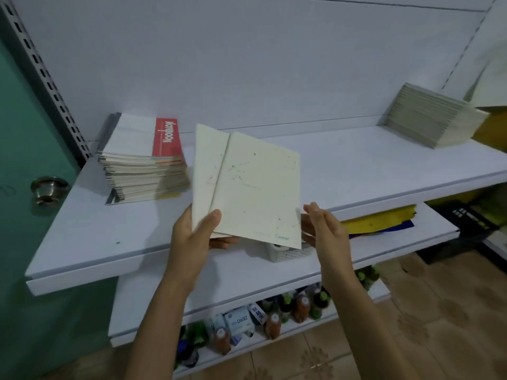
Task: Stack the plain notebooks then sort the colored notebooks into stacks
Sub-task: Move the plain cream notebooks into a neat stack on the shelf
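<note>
Plain notebooks (pixel 247 187) are held up mid-frame, pinched at their lower left corner by the left hand (pixel 192 234); the right hand (pixel 323 231) is kept flat, fingers (pixel 312 212) straight, just beside them, probably to square them for the plain stack (pixel 428 119) at upper right.

Single head-worn wide-angle view, looking forward and down, close over white shelf (pixel 356 165)

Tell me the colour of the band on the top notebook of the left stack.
The band is red with white lettering; the head view shows it.
</note>
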`<state>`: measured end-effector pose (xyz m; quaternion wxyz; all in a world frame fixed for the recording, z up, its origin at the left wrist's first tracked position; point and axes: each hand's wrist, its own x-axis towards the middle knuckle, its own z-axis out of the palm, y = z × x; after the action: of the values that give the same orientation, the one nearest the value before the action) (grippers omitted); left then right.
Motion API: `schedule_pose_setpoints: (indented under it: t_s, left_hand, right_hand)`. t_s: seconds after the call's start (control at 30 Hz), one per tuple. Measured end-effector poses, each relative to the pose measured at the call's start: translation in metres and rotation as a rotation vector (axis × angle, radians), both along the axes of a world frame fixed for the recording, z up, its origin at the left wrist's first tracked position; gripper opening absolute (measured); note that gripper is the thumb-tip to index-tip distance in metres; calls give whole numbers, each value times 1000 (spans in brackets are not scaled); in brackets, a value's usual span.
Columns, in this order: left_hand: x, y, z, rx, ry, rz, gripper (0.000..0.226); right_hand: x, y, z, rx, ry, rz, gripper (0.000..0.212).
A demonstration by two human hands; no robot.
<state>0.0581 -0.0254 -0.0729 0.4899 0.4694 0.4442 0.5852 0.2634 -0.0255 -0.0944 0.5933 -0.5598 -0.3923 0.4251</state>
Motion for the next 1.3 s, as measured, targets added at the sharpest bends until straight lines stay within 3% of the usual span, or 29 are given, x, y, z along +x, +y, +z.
schedule_pose_setpoints:
  t_s: [0.07, 0.13, 0.23, 0.3, 0.43, 0.57, 0.73, 0.97, 1.1, 1.3]
  left_hand:
    - [44, -12, -4, -9, -40, -75, 20]
    - [90, -23, -5, -11, -29, -192, 22]
    - [151, -38, -7, -14, 6, -369, 30]
    - [187, -50, -16, -37, 10, -464, 32]
    - [254, -70, -37, -101, -20, -641, 39]
    - [318, -84, -44, -125, -13, -768, 50]
    - [379, -95, -41, -164, 17, -666, 33]
    - [436, -84, -50, -42, 161, -649, 35]
    - [475, -69, -52, -14, 92, -715, 35]
    - [540, -16, -52, -5, 13, -776, 35]
  right_hand:
    - [35, -16, 3, -103, 115, 116, 41]
    - [75, -34, 7, -169, 355, 184, 40]
    - [141, -63, 8, -171, 523, 157, 38]
    - [183, -84, 1, -141, 466, 138, 44]
    - [254, -126, -5, -114, 331, 1, 27]
    - [308, -159, -3, -94, 227, -160, 30]
    - [351, -180, -5, -98, 192, -276, 24]
    - [392, -188, -17, -92, 234, -347, 31]
    - [424, -179, -17, -80, 244, -385, 41]
    - [483, -130, -13, -11, 163, -468, 28]
